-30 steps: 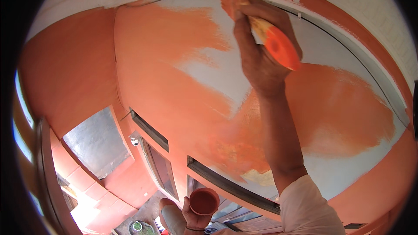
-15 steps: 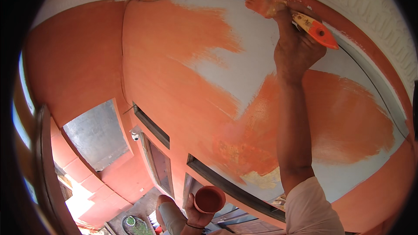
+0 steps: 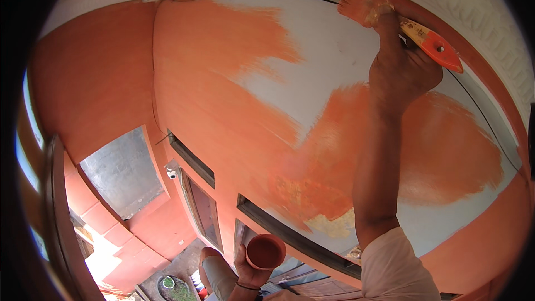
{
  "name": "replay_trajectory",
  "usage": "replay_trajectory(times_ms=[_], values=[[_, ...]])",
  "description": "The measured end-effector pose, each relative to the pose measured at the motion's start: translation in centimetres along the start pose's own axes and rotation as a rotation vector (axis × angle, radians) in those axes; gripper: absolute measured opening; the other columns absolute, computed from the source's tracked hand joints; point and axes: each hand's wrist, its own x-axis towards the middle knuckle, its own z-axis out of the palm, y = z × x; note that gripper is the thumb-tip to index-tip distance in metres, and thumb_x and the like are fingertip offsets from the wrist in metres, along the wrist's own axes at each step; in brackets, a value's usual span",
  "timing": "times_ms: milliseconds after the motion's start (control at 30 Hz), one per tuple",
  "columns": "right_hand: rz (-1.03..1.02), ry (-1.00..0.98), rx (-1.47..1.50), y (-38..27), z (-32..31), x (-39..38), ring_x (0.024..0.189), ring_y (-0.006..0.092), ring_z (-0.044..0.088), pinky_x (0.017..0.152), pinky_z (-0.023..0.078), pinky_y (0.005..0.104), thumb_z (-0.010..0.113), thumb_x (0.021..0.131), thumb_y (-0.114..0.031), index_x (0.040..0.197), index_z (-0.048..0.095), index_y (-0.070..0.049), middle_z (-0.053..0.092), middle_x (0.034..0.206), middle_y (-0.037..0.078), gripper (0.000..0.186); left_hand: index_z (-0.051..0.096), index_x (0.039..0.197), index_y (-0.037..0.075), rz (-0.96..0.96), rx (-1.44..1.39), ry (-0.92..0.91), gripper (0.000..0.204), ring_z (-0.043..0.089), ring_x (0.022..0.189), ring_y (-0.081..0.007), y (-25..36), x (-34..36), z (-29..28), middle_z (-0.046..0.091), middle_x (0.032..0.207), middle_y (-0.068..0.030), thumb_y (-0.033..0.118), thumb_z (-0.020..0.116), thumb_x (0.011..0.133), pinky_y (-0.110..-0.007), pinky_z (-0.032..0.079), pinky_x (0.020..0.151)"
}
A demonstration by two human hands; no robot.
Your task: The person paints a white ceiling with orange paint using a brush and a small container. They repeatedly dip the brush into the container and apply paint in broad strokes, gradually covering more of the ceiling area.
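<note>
My right hand is raised at the upper right, its fingers closed round a wide paintbrush with a worn yellow and orange-red handle. The bristles, coated in orange paint, press against the band under the white moulding. Below it, the wall is part orange and part pale grey, with ragged brush edges. Low in the view, my left hand grips an orange-brown paint cup from its side. Dark orange paint shows inside the cup.
A black cable runs along the wall's top edge. Dark slots and a window frame break the lower wall. A small white camera is mounted beside them. Far below are the ground and a round planter.
My right hand has moved the paintbrush to the right along the band. A fresh orange streak shows to the left of the bristles. My left hand still holds the paint cup, nearly unmoved.
</note>
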Motion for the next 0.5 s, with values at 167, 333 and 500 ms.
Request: replay_trajectory(times_ms=[167, 333, 500], values=[[-0.062, 0.037, -0.034, -0.8, -2.3, 0.8, 0.069, 0.0082, 0.066, 0.067, 0.053, 0.0229, 0.082, 0.087, -0.005, 0.089, 0.076, 0.002, 0.075, 0.079, 0.002, 0.010, 0.059, 0.142, 0.015, -0.004, 0.021, 0.001, 0.066, 0.063, 0.125, -0.0416, -0.5, -0.2, -0.1, 0.061, 0.142, -0.0161, 0.062, 0.067, 0.096, -0.063, 0.061, 0.082], [-0.202, 0.118, -0.160, -1.3, -5.2, 1.1, 0.071, 0.0095, 0.067, 0.069, 0.055, 0.0250, 0.080, 0.086, 0.003, 0.089, 0.074, 0.004, 0.075, 0.082, 0.004, 0.007, 0.059, 0.142, 0.015, 0.001, 0.064, 0.005, 0.067, 0.063, 0.125, -0.0410, -0.7, -0.4, -0.4, 0.061, 0.142, -0.0159, 0.063, 0.066, 0.096, -0.063, 0.061, 0.082], [-0.299, 0.117, 0.198, -2.7, -5.6, -0.7, 0.083, 0.0163, 0.071, 0.073, 0.058, 0.0285, 0.076, 0.086, 0.013, 0.098, 0.072, 0.005, 0.076, 0.100, 0.012, 0.015, 0.059, 0.142, 0.014, 0.005, 0.073, 0.014, 0.069, 0.063, 0.126, -0.0406, -0.7, -0.9, -0.1, 0.061, 0.143, -0.0162, 0.065, 0.064, 0.096, -0.062, 0.062, 0.081]])
